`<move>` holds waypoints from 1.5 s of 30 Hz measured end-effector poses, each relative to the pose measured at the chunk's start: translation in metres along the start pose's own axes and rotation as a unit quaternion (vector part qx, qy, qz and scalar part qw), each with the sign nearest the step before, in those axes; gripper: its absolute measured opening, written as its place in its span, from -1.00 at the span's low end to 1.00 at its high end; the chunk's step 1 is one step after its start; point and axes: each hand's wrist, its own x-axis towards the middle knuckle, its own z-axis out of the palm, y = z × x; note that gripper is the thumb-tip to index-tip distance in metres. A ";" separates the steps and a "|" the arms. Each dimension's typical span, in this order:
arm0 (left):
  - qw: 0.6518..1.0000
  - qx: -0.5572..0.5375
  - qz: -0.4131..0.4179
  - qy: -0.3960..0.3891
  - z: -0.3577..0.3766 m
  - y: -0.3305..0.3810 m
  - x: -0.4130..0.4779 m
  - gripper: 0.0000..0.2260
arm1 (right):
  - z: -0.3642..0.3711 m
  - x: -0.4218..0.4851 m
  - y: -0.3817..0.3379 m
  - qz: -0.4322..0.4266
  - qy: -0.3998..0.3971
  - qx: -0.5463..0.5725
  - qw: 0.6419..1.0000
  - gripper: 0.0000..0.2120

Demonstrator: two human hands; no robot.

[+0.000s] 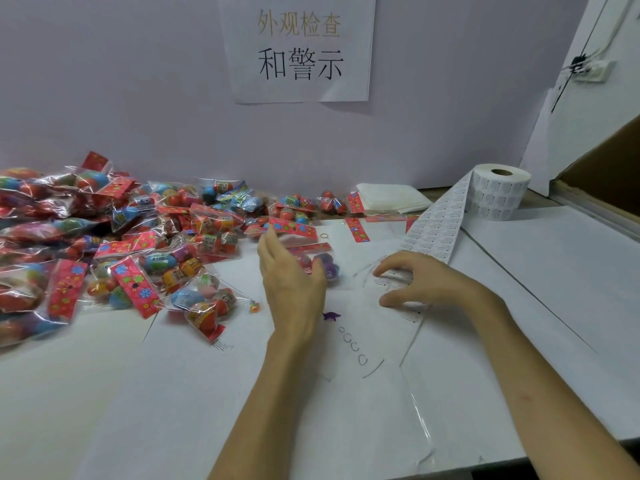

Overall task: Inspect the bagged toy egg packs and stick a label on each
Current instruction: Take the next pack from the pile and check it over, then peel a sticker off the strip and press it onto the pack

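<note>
Holding my left grip up on its edge, I have the fingers straight and together, wide and clasping nothing, with the palm turned right. Just behind it lies one pack, a clear bag with a red and a purple egg inside and a red flowered card across its top. I cannot tell whether my palm touches it.

My right grip hovers low to the right of that pack, fingers curled like a claw and thumb set apart below them. I cannot tell whether it pinches anything. Under its fingertips lies the end of the label strip, which runs back and right up to the roll standing near the wall.

Between my wrists, on the white table, sits a tiny purple dinosaur. A sheet of clear film lies flat nearer to me. A rubber band and a loose red card lie beyond the pack.

Left of my left grip, the pile of bagged egg packs spreads from the table's edge to the back wall. A folded white stack rests by the wall, left of the roll. Above, a paper sign with Chinese characters hangs on the wall.
</note>
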 end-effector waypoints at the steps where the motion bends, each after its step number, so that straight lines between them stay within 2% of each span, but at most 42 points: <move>1: 0.999 -0.004 0.031 0.014 0.000 0.001 0.000 -0.33 | 0.001 0.000 -0.001 -0.001 0.006 0.001 1.000 -0.56; 2: 0.998 -0.011 0.066 0.013 0.000 0.003 -0.002 -0.48 | 0.001 0.001 -0.002 -0.001 0.013 0.002 1.000 -0.56; 4: 0.992 -0.033 0.114 -0.038 0.003 0.008 -0.008 -0.74 | 0.003 0.001 -0.003 -0.005 0.029 0.005 1.000 -0.57; 6: 0.984 -0.044 0.130 -0.115 0.009 0.011 -0.016 -0.81 | 0.003 0.001 -0.005 -0.012 0.051 0.007 0.999 -0.57; 9: 0.969 -0.032 0.139 -0.201 0.016 0.012 -0.024 -0.72 | 0.003 -0.001 -0.008 -0.025 0.083 0.017 0.996 -0.57; 12: 0.971 -0.059 0.104 -0.208 0.017 0.012 -0.024 -0.62 | 0.002 -0.003 -0.012 -0.053 0.109 0.024 0.992 -0.55; 17: 0.966 -0.120 0.011 -0.229 0.012 0.015 -0.020 -0.61 | 0.001 -0.006 -0.019 -0.103 0.118 0.028 0.987 -0.56; 26: 0.917 -0.191 -0.146 -0.319 0.006 0.011 -0.014 -0.56 | 0.001 -0.007 -0.019 -0.111 0.046 0.046 0.992 -0.57; 28: 0.906 -0.193 -0.164 -0.339 0.006 0.012 -0.015 -0.56 | 0.000 -0.007 -0.020 -0.110 0.036 0.050 0.992 -0.61; 31: 0.889 -0.200 -0.184 -0.368 0.006 0.013 -0.014 -0.53 | -0.004 -0.007 -0.018 -0.109 0.050 0.062 0.991 -0.79; 37: 0.891 -0.223 -0.182 -0.351 0.004 0.014 -0.011 -0.47 | -0.004 -0.009 -0.023 -0.124 0.083 0.062 0.987 -0.80; 45: 0.899 -0.242 -0.178 -0.318 0.003 0.018 -0.013 -0.49 | -0.003 -0.010 -0.025 -0.130 0.116 0.041 0.984 -0.82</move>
